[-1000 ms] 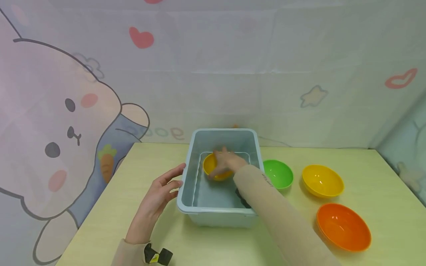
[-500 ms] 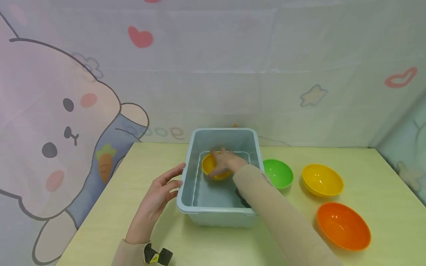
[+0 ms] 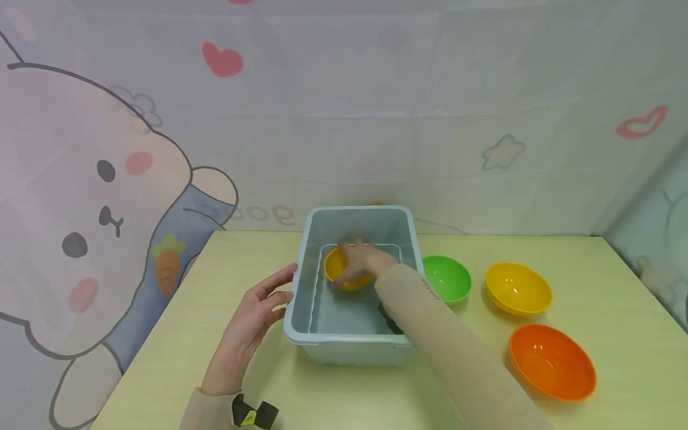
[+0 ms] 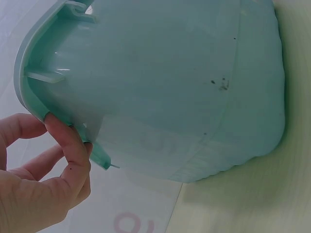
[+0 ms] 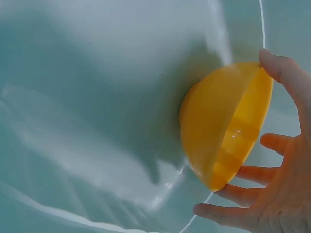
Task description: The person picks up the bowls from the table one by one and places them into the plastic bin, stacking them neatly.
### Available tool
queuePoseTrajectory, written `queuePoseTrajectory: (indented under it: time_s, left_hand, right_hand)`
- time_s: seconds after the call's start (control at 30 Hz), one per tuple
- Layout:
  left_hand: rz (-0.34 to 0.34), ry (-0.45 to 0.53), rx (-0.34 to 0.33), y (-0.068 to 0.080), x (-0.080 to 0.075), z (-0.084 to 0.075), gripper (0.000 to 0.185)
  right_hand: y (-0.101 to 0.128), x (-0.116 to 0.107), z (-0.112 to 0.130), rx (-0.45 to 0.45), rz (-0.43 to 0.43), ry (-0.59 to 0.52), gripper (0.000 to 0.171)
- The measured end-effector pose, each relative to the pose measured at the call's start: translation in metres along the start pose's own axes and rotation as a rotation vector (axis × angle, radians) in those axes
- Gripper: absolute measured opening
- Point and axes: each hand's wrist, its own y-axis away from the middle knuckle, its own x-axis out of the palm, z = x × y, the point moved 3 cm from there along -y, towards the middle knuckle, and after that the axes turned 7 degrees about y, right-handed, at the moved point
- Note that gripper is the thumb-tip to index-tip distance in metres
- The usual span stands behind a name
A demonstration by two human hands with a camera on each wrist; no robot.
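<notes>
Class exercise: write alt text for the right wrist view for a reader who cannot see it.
A right hand holds a yellow bowl with spread fingers inside a pale teal plastic bin, the thumb on its rim.

A: Report displacement of the right hand (image 3: 364, 260) relative to the two earlier head views.

B: Slight. The right hand sits a little further left and toward the far wall inside the blue bin (image 3: 301, 283). The small yellow bowl (image 3: 344, 272) under its fingers has shifted left by the same small amount.

A: Contact condition at the bowl?

B: The right wrist view shows the thumb on the bowl rim and the fingers spread across its opening, bowl tipped on edge against the bin floor.

A: Other differences?

B: The whole scene sits marginally lower and left in the head view, consistent with a small camera shift.
</notes>
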Motion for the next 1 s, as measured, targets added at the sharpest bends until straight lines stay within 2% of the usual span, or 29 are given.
queuePoseTrajectory:
  time_s: [0.23,0.63,1.0]
  left_hand:
    - [0.009,0.007,0.004,-0.001,0.001,0.002,0.055]
    - [-0.002,-0.013,-0.010,0.000,-0.002,0.003,0.054]
    - [-0.007,-0.017,-0.001,-0.001,-0.003,0.003,0.054]
  right_hand:
    - [0.005,-0.002,0.001,0.001,0.017,0.016,0.094]
    - [0.010,-0.005,0.010,-0.014,-0.021,0.061,0.092]
    - [0.016,-0.023,0.015,-0.050,-0.035,0.023,0.084]
